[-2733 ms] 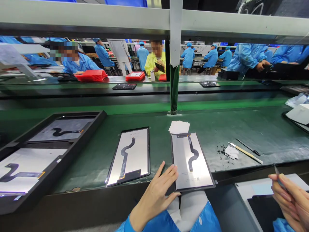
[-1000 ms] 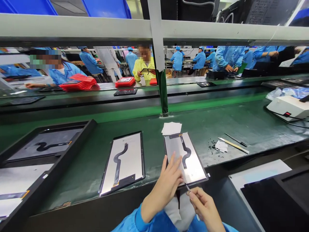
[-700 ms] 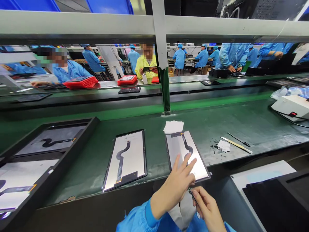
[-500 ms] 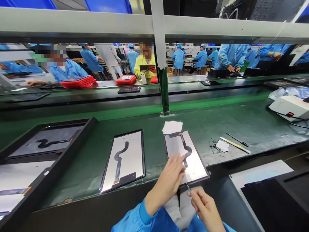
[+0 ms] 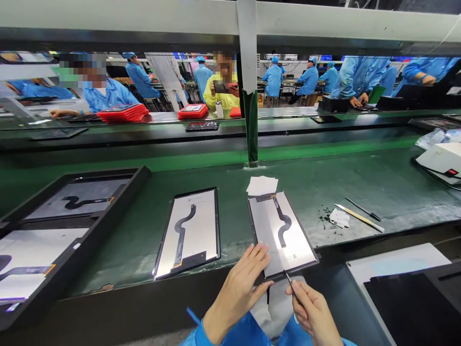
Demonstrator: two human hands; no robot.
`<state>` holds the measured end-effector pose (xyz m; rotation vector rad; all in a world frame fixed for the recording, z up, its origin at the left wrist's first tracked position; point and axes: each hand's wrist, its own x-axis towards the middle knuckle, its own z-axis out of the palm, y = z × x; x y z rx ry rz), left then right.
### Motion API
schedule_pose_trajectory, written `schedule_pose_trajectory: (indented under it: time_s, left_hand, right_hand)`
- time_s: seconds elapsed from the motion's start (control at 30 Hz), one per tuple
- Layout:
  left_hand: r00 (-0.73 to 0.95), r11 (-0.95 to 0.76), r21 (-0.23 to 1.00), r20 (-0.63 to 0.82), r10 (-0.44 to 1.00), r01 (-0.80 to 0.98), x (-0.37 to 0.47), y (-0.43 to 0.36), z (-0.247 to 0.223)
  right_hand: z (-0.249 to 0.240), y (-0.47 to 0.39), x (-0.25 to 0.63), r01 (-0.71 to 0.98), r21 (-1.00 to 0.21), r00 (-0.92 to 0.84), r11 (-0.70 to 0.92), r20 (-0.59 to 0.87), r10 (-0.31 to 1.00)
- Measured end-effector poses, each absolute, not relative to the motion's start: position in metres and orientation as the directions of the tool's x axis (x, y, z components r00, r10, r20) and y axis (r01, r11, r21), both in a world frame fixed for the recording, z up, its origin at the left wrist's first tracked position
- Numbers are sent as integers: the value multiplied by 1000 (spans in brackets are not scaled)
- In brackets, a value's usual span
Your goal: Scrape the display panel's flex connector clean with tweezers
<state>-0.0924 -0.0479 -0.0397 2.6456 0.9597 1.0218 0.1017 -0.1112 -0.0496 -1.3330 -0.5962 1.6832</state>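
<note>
A display panel (image 5: 266,226) lies with its silvery back up at the bench's front edge, a dark curved flex cable (image 5: 284,226) on it. Over the panel's lower left corner rests my left hand (image 5: 245,274), fingers stretched out, holding nothing. My right hand (image 5: 309,302) pinches a thin pointed tool (image 5: 289,278), whose tip meets the panel's near edge. Just behind the panel lies a small stack of white paper pieces (image 5: 262,185). To the left, a second display panel (image 5: 194,230) with a similar cable lies apart from both hands.
A black tray (image 5: 139,180) at left holds more panels. On the right lie a pale-handled blade (image 5: 360,218), a thin black stick (image 5: 363,210), white scraps (image 5: 339,218) and black crumbs. A white box (image 5: 441,158) with a cable stands far right. Co-workers sit beyond the green post (image 5: 251,129).
My left hand has slid back from the panel's middle toward its lower left corner. The right hand still holds the tool at the near edge. The whole view has shifted slightly.
</note>
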Motion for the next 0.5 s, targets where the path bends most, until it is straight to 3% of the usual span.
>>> schedule_pose_trajectory:
  time_s: [0.5]
  left_hand:
    - [561,-783,365,551,617,503,-94,-49,-39]
  right_hand:
    - [-33,-112,110,-370,-791,37,-488,-537,843]
